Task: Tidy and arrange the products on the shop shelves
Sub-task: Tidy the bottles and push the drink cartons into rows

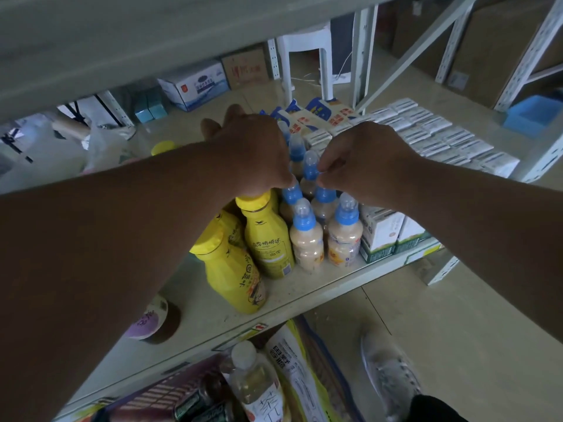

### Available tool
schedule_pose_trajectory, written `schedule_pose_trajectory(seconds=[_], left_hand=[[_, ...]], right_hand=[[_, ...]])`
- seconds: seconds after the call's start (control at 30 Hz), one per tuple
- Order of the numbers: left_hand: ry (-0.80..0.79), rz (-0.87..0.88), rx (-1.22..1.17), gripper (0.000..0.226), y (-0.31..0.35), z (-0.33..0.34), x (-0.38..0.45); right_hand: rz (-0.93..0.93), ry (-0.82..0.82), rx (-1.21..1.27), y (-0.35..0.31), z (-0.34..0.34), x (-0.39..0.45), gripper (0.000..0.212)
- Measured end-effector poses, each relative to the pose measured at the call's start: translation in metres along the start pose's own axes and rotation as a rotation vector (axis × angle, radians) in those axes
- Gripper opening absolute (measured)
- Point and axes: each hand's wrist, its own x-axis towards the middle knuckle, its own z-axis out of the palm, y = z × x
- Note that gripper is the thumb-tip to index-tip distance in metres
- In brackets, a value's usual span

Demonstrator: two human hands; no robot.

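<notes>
- While both arms are reaching under the upper board, the left hand is lying over the yellow bottles, its fingers spreading relaxed toward the back and its heel touching one yellow cap.
- The right hand is curling its fingers and pinching the blue cap of a small milky bottle in the rows of blue-capped bottles.
- Those small bottles are standing upright in two lines on the shelf, just beside the yellow ones.
- One yellow bottle at the front is leaning to the left, away from its upright neighbour.
- White cartons are sitting right of the small bottles, touching them.
- Flat white packets are lying in rows farther back.
- A purple-lidded jar is peeking out below the left forearm.
- A grey shoe is standing on the floor below.
</notes>
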Motion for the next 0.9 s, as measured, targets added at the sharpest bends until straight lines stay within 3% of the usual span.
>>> schedule_pose_trajectory(seconds=[0.23, 0.33, 0.43, 0.73, 0.83, 0.9], left_hand=[[0.093, 0.024, 0.085, 0.049, -0.017, -0.010, 0.025], [0.034, 0.015, 0.112, 0.060, -0.017, -0.002, 0.034], [0.084, -0.012, 0.047, 0.064, -0.018, 0.007, 0.040], [0.108, -0.009, -0.095, 0.047, -0.027, 0.013, 0.055], [0.154, 0.008, -0.174, 0.055, -0.023, 0.011, 0.064], [0.155, 0.041, -0.117, 0.046, -0.018, 0.013, 0.075]], right_hand=[[-0.006, -0.004, -0.107, -0.014, 0.000, 0.029, 0.040], [-0.002, 0.025, -0.053, -0.009, 0.007, 0.035, 0.031], [0.018, 0.099, 0.067, 0.002, 0.017, 0.039, 0.021], [0.000, 0.129, 0.154, 0.016, 0.025, 0.040, 0.006], [0.011, 0.168, 0.144, 0.029, 0.018, 0.037, 0.014], [0.031, 0.183, 0.109, 0.040, 0.006, 0.031, 0.015]])
